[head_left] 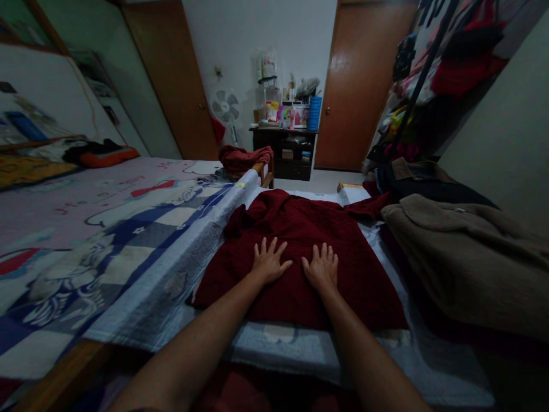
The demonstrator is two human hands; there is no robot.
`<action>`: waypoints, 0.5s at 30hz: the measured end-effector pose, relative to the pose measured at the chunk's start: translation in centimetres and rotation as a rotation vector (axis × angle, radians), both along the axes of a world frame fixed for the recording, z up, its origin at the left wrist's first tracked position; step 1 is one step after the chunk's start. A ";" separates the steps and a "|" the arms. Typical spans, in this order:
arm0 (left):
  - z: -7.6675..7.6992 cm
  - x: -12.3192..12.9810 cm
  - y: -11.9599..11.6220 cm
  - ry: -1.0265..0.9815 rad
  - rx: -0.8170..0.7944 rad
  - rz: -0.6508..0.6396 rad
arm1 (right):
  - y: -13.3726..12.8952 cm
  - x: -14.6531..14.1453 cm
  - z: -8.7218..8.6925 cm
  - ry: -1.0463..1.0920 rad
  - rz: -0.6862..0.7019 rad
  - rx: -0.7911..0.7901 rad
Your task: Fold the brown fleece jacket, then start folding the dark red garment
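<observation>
A dark red garment [300,220] lies spread out in front of me on a light blue cloth [281,337]. What look like its sleeves are bunched at the far left and stretch out at the far right. My left hand [269,264] rests flat on the garment's middle with the fingers spread. Just to the right, my right hand [321,268] lies palm down on the same fabric, its fingers slightly apart. Neither hand grips the cloth.
Folded brown clothing [463,252] and a dark jacket [433,180] are piled at the right. A bed with a patterned sheet [128,223] is on the left. A crumpled reddish cloth [244,160] sits beyond. Farther back stand a fan [225,107] and a dark cabinet [281,154].
</observation>
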State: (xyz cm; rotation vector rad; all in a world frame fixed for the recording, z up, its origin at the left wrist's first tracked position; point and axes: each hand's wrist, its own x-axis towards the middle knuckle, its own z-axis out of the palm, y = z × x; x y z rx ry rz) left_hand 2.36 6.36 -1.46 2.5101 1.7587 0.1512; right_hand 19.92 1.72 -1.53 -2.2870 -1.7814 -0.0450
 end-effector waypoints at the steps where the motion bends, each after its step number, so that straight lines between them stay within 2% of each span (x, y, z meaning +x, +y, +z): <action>1: 0.3 -0.3 0.1 0.003 -0.011 0.009 | 0.0 0.0 0.0 0.001 0.001 -0.002; 4: 1.6 -2.2 0.9 0.026 -0.030 0.020 | 0.1 0.0 0.0 0.007 -0.004 -0.003; 8: 3.0 -6.7 2.8 0.058 0.020 0.027 | 0.1 0.1 -0.1 0.011 0.004 -0.007; 12: 2.5 -10.6 4.7 0.087 -0.083 0.009 | 0.0 0.0 0.0 0.004 0.003 0.000; 15: 1.7 -11.7 5.1 0.106 -0.144 0.004 | 0.0 0.0 0.0 0.003 -0.010 -0.013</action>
